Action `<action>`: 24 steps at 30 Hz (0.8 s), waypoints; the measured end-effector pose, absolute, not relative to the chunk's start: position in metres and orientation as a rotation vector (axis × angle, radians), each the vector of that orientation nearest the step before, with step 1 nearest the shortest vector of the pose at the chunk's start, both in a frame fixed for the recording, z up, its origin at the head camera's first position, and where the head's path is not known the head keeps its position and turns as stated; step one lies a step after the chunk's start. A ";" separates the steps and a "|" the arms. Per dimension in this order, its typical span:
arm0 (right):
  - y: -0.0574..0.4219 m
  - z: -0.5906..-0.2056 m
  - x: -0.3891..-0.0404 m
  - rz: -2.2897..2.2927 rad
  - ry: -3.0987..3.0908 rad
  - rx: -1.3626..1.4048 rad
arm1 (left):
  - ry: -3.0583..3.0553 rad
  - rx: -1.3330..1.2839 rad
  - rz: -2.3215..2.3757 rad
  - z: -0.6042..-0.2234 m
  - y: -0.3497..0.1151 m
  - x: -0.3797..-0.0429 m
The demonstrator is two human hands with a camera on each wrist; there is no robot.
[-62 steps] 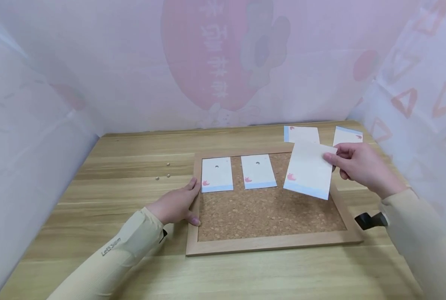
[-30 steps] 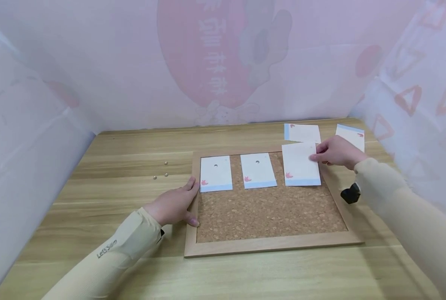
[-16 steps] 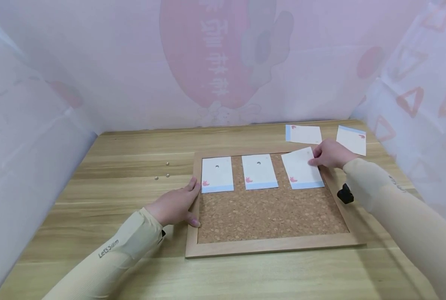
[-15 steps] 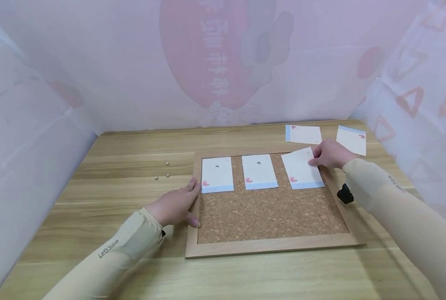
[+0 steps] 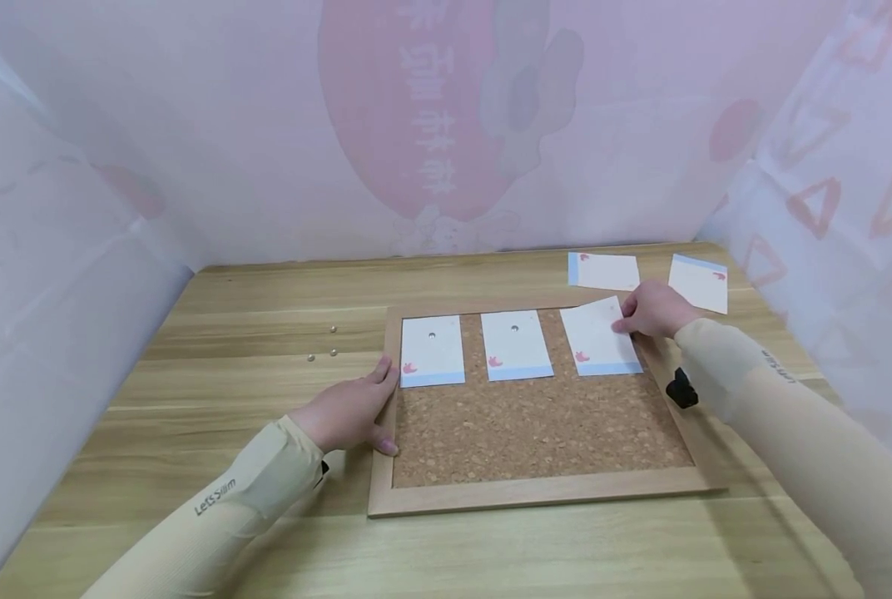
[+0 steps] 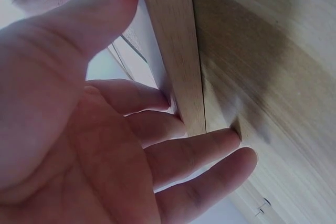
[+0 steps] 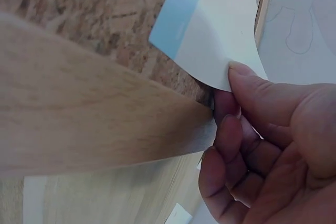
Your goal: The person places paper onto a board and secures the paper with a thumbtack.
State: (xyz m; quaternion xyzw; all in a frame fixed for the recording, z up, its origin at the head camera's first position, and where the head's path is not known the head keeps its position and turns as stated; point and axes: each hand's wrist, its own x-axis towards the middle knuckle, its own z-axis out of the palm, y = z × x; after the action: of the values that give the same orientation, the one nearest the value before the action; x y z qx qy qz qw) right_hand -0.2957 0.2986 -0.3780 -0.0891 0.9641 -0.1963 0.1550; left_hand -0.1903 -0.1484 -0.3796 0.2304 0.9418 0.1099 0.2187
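A wood-framed corkboard (image 5: 536,433) lies on the table. My left hand (image 5: 349,412) rests at the frame's left side; in the left wrist view its thumb lies on the frame (image 6: 173,35) and its fingers stretch out, touching the frame and reaching over the tabletop. At the board's upper right corner, my right hand (image 5: 656,309) pinches the right edge of a white paper card (image 5: 599,339) between thumb and forefinger. That card has a blue strip and is slightly bent up near the fingers. Two similar cards, left (image 5: 433,358) and middle (image 5: 517,353), each bear a silver thumbtack.
Three small silver tacks (image 5: 334,353) lie on the wooden table left of the board. Behind the board lie two more cards, one sideways (image 5: 607,272) and one near the right back corner (image 5: 699,284). Pale printed sheets (image 5: 266,150) surround the table on three sides.
My right hand has brought the raised card down onto the board's upper right, then turned it slightly and shifted a little left. The left hand has stayed on the frame.
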 end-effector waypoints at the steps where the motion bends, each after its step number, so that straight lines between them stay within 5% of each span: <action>1: 0.299 -0.379 -0.297 -0.555 2.763 -0.258 | 2.608 0.639 0.304 -0.380 -0.148 -0.191; 24: 0.287 -0.376 -0.306 -0.418 2.753 -0.126 | 2.603 0.592 0.339 -0.382 -0.146 -0.194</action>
State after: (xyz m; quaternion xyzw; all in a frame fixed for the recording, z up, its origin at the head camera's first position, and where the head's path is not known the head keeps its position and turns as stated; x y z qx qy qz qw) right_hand -0.3055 0.2868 -0.3758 -0.0445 0.9723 -0.1474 0.1760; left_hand -0.1940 -0.1459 -0.3820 0.2145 0.9429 0.1229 0.2232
